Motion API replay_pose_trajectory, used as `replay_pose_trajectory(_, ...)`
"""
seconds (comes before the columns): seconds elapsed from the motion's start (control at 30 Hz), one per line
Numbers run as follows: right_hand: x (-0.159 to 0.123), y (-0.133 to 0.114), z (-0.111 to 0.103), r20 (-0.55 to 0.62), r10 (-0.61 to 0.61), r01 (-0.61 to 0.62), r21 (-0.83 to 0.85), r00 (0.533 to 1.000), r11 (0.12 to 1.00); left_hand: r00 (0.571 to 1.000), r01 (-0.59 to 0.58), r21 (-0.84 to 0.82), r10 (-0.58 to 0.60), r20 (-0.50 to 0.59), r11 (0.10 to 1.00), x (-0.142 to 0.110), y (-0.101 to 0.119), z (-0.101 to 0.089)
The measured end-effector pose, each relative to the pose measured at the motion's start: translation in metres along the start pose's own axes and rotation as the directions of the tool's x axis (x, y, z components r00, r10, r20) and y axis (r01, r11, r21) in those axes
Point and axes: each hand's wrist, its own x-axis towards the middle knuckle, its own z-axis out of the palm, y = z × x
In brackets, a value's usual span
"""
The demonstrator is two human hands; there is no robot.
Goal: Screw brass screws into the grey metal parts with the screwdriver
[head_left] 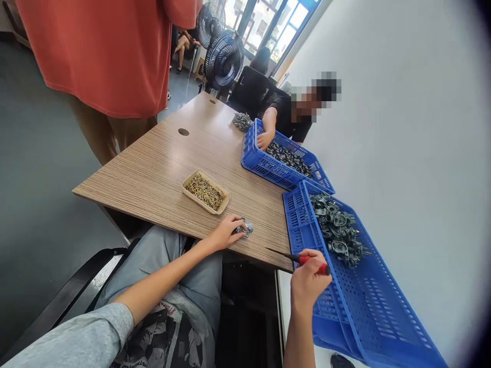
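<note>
My left hand (227, 233) rests near the table's front edge, its fingers curled round a small silvery metal part (247, 228) that lies on the wood. In my right hand (309, 281) is a screwdriver with a red and black handle (315, 266). Its thin dark shaft (282, 252) points left over the table edge, its tip apart from the metal part. Just beyond my left hand stands a shallow beige tray (187, 193) full of brass-coloured screws (205, 191). Beside my right hand is a blue crate (307, 225) with grey metal parts (339, 230) piled at its far end.
A second blue crate (268, 171) holds many dark parts; a co-worker's hand (265, 139) reaches into it. Behind it lies a heap of silvery parts (242, 121). A person in an orange top (103, 56) stands at the table's left. Fans (224, 60) stand at the far end.
</note>
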Motion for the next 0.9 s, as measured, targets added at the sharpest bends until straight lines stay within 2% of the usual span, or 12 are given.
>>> replay_pose_trajectory(0.07,-0.003,-0.012,-0.005,0.043,0.095,-0.101,0.161,0.995,0.982,1.0,0.003,-0.01,-0.003,-0.011,1.0,-0.001,-0.001,0.0)
replay_pose_trajectory(0.17,-0.009,-0.022,-0.007,0.151,0.126,-0.167,0.294,0.98,0.941,1.0,0.005,-0.017,-0.005,-0.017,1.0,-0.002,-0.002,0.001)
replay_pose_trajectory(0.3,-0.016,-0.024,-0.011,0.301,0.066,-0.142,0.238,0.951,0.961,0.999,0.001,-0.014,-0.001,-0.033,1.0,-0.003,-0.003,0.002)
replay_pose_trajectory(0.5,-0.019,-0.014,-0.026,0.485,0.01,-0.091,0.144,0.875,0.985,0.999,0.002,-0.009,-0.002,-0.054,1.0,-0.003,-0.006,0.005)
replay_pose_trajectory(0.67,-0.019,-0.01,-0.032,0.509,-0.002,-0.029,0.053,0.861,0.998,0.998,0.002,0.0,-0.002,-0.065,1.0,-0.003,-0.006,0.005)
replay_pose_trajectory(0.9,-0.02,-0.008,-0.026,0.494,0.007,-0.038,0.052,0.869,0.998,0.998,0.001,-0.003,-0.001,-0.067,1.0,-0.003,-0.006,0.005)
